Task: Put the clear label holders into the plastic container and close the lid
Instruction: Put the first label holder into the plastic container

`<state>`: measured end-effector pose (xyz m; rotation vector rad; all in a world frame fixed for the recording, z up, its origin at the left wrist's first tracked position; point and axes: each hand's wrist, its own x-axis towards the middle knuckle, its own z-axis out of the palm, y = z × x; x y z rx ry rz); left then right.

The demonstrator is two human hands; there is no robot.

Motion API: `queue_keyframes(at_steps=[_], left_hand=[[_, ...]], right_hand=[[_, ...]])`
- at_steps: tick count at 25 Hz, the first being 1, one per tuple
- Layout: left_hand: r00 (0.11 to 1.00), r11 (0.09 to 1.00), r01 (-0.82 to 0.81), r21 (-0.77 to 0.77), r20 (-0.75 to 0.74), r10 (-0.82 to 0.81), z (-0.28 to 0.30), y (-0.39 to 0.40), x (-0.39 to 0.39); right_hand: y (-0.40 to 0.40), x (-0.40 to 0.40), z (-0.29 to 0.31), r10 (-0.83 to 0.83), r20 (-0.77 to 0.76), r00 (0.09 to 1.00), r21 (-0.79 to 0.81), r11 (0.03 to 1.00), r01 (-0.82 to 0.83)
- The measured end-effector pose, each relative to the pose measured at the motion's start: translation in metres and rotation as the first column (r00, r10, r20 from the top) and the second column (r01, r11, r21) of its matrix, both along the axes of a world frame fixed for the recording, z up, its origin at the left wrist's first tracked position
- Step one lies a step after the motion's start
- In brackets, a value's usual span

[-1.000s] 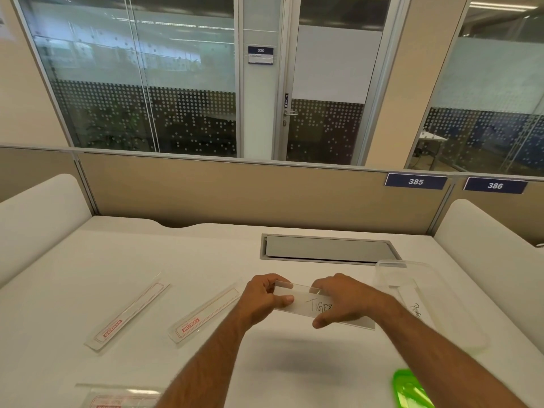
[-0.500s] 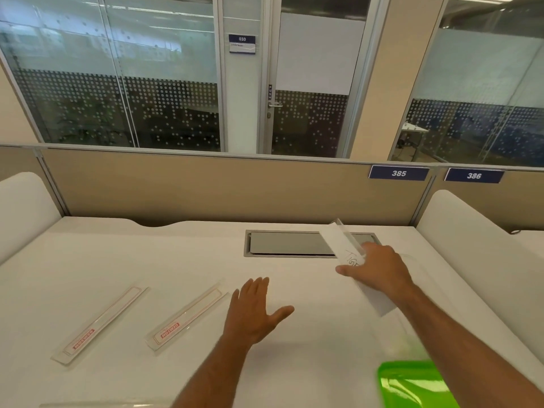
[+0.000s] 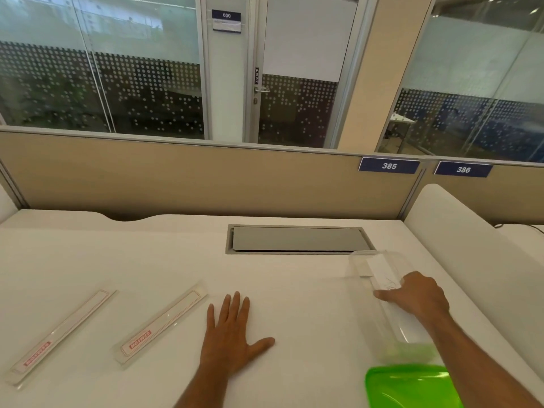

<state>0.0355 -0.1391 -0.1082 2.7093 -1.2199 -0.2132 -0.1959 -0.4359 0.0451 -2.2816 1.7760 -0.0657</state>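
A clear plastic container (image 3: 357, 262) stands open on the white desk at the right. My right hand (image 3: 416, 295) reaches into it and holds a clear label holder (image 3: 379, 272) with a white handwritten insert, lying inside the container. My left hand (image 3: 231, 328) rests flat on the desk with fingers spread, holding nothing. Two more clear label holders with red print lie on the desk at the left, one nearer the middle (image 3: 160, 323) and one at the far left (image 3: 60, 338). The green lid (image 3: 409, 387) lies in front of the container.
A grey cable hatch (image 3: 297, 240) is set into the desk behind the hands. A beige partition (image 3: 206, 178) closes the back, with white side panels (image 3: 459, 228) at the right. The desk surface between the holders and container is bare white.
My right hand carried the handwritten holder from the desk's middle to the right and lowered it into the container. My left hand let go and settled flat on the desk.
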Motion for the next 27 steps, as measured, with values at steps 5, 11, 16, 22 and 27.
queue_keyframes(at_steps=[5,11,16,22,27], left_hand=[[1.0,1.0,-0.008,-0.021,0.016,0.009,0.001,-0.002,0.003],[1.0,0.998,-0.011,-0.054,0.015,0.012,0.0,-0.002,0.004],[0.999,0.999,-0.024,-0.042,0.021,0.025,-0.002,-0.004,0.006],[0.999,0.999,-0.024,-0.038,0.026,0.025,-0.003,-0.004,0.006],[0.999,0.999,-0.024,-0.033,0.026,0.025,-0.002,-0.004,0.006]], right_hand=[[0.004,0.018,-0.023,0.055,0.001,0.998,0.079,0.995,-0.055],[-0.001,0.029,-0.048,0.097,-0.103,0.99,0.204,0.976,-0.074],[-0.006,0.032,-0.052,0.094,-0.105,0.99,0.229,0.971,-0.068],[-0.001,0.028,-0.058,0.065,-0.126,0.99,0.143,0.989,-0.047],[0.001,0.027,-0.061,0.036,-0.151,0.988,0.12,0.993,-0.018]])
